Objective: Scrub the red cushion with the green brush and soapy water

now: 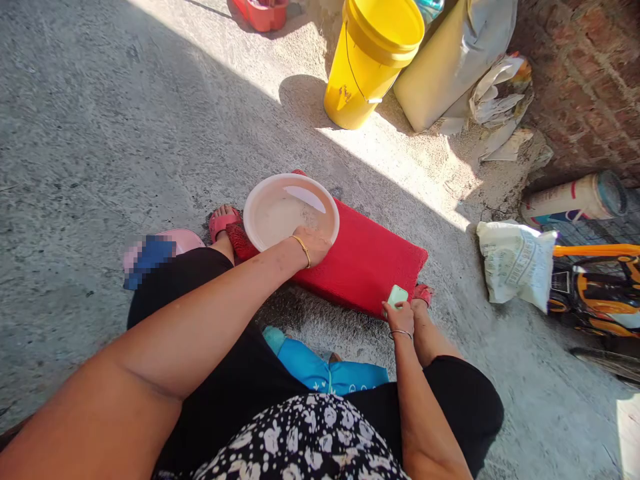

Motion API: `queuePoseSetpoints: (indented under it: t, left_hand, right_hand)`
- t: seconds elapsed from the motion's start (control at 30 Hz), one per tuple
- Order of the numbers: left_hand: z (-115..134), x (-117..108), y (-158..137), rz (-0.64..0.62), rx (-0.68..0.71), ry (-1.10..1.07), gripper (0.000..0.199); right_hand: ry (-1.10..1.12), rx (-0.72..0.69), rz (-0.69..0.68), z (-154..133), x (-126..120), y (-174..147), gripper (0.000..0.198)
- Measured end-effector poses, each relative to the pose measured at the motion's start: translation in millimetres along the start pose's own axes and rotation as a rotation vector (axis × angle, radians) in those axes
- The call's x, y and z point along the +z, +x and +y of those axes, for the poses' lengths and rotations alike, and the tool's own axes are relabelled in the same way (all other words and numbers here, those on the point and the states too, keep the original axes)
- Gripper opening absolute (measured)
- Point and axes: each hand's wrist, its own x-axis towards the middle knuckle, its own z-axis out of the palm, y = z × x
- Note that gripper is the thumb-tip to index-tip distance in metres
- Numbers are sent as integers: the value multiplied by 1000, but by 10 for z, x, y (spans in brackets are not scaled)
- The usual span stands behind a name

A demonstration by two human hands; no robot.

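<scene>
A round white basin (260, 207) of water stands on a long red block-like surface (370, 253). My left hand (314, 244) reaches over its near rim into the right side of the basin, at the water. The back of this hand and a yellow bangle show; its fingers are mostly hidden. Over the near right end of the red surface, my right hand (399, 317) is closed on a pale green bar of soap (397, 295). Blue cloth (305, 363) with white prints lies below, between my legs.
A yellow bucket (357, 87) stands ahead, near a large sack (450, 73). At right are a white bag (515, 263), a paint-type bucket (570, 200) and an orange-black machine (607, 290). A pink tub (183, 238) sits by my left foot; a red container (263, 13) is at the far top.
</scene>
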Motion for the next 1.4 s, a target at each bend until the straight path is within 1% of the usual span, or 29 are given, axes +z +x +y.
queuePoseSetpoints:
  t: [0.07,0.17,0.2,0.23,0.27,0.33,0.4,0.5,0.57,0.63,0.67,0.7,0.77,0.83,0.9,0.97,1.03,1.1,1.17,1.23,1.27,1.33,1.4]
  left_hand:
    - [6,-6,6,-11,2,-2,39]
    - [21,-19,22,-25,3,-4,38]
    - [27,-23,30,-27,2,-1,38]
    - [32,-27,38,-28,1,4,38]
    - [38,-31,46,-30,3,8,38]
    - [51,-36,64,-31,8,14,38]
    - [67,-38,78,-32,18,10,39]
    - [85,-42,84,-30,32,7,38]
    - [80,-53,75,-24,32,16,37]
    - [47,-78,55,-17,26,25,38]
    - [19,-95,41,-10,22,24,38]
    - [-14,-116,25,0,17,20,38]
    - [-89,-158,-10,33,-3,11,38]
    - [-155,-187,-44,67,-30,9,39]
    - [-194,-192,-70,79,-51,16,39]
    - [-202,-175,-83,63,-57,21,39]
    - [-192,-151,-84,32,-57,15,39]
    - [-179,-136,-78,10,-54,0,39]
    - [-167,-135,-69,12,-50,-11,39]
    - [-156,-144,-58,22,-47,-16,39]
    - [-149,-149,-51,26,-44,-16,39]
    - [-130,-153,-37,33,-33,-15,39]
    - [-104,-151,-21,41,-15,-15,39]
  right_hand:
    - [19,-175,-38,-427,75,-242,40]
    - [-2,-543,-117,-1045,157,-637,38]
    - [-18,-636,-133,-1187,175,-738,38]
    - [-33,-699,-144,-1280,191,-810,38]
    - [-47,-731,-155,-1321,205,-850,39]
    - [-68,-709,-173,-1243,231,-835,40]
    - [-81,-599,-184,-978,249,-726,40]
    - [-92,-349,-170,-380,226,-512,40]
    - [-81,-127,-171,7,168,-394,40]
    - [-57,67,-174,257,95,-314,39]
    - [-40,118,-165,307,61,-288,38]
    - [-22,129,-150,300,35,-270,38]
    - [13,66,-116,128,7,-255,38]
    - [47,-35,-105,-206,4,-257,40]
    - [58,-153,-107,-620,2,-261,42]
    - [49,-278,-96,-1043,-18,-258,43]
    - [18,-369,-80,-1423,-54,-250,43]
    - [-18,-436,-85,-1729,-89,-241,44]
    - [-43,-482,-113,-1926,-104,-225,44]
    - [-48,-510,-134,-1974,-91,-185,43]
    - [-44,-511,-134,-1931,-76,-151,44]
    - [-34,-467,-117,-1704,-42,-55,44]
    - [-16,-347,-101,-1311,-24,55,45]
